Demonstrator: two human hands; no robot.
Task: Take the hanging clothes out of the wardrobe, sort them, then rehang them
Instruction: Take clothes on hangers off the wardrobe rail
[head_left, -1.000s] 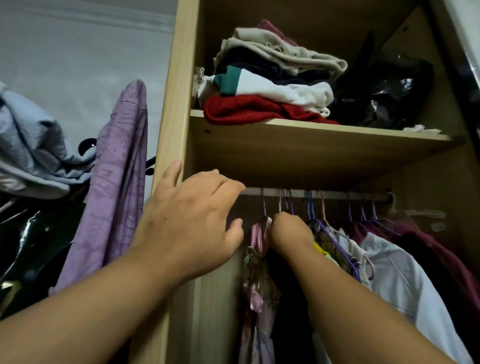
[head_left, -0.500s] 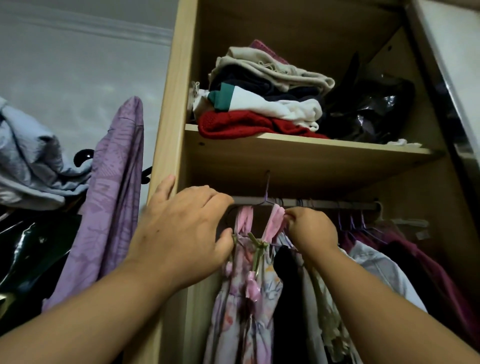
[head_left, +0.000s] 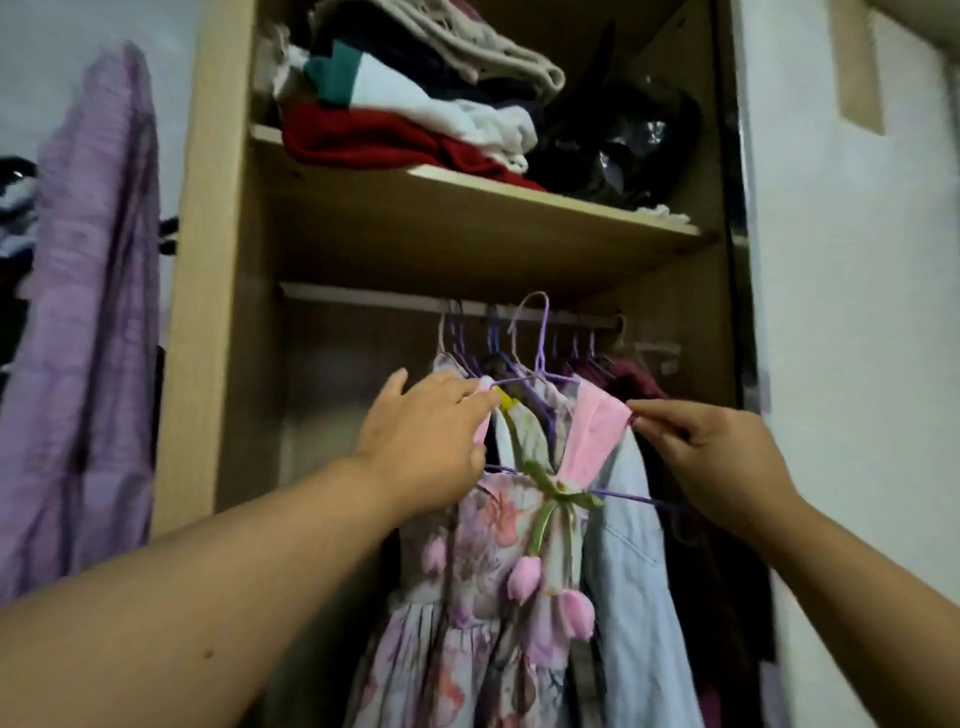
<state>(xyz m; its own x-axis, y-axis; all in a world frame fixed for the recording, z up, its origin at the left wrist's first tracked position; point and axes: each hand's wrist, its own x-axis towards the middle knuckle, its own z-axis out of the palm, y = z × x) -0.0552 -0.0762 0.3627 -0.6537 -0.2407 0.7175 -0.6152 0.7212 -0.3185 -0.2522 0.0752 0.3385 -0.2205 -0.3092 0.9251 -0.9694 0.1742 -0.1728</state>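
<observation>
A floral lilac dress (head_left: 467, 597) with pink straps and pink tulip trims hangs on a purple wire hanger (head_left: 540, 358) in front of the wardrobe rail (head_left: 363, 297). The hanger's hook stands just before the rail; whether it still catches it I cannot tell. My left hand (head_left: 426, 441) grips the dress's left shoulder and the hanger there. My right hand (head_left: 706, 457) pinches the top of the right pink strap (head_left: 592, 436). Behind the dress, several more garments hang on the rail, among them a light blue denim piece (head_left: 634, 582) and dark maroon clothes (head_left: 636, 376).
The shelf (head_left: 467, 208) above the rail carries folded clothes (head_left: 405, 104) and a black plastic bag (head_left: 618, 145). A purple garment (head_left: 88, 322) hangs outside the wardrobe's left wall. A white wall (head_left: 852, 364) is on the right.
The dress and its hanger have come forward and to the right, away from the rail's left end. Both hands now hold its shoulders, spread apart. The view has dropped and shifted right.
</observation>
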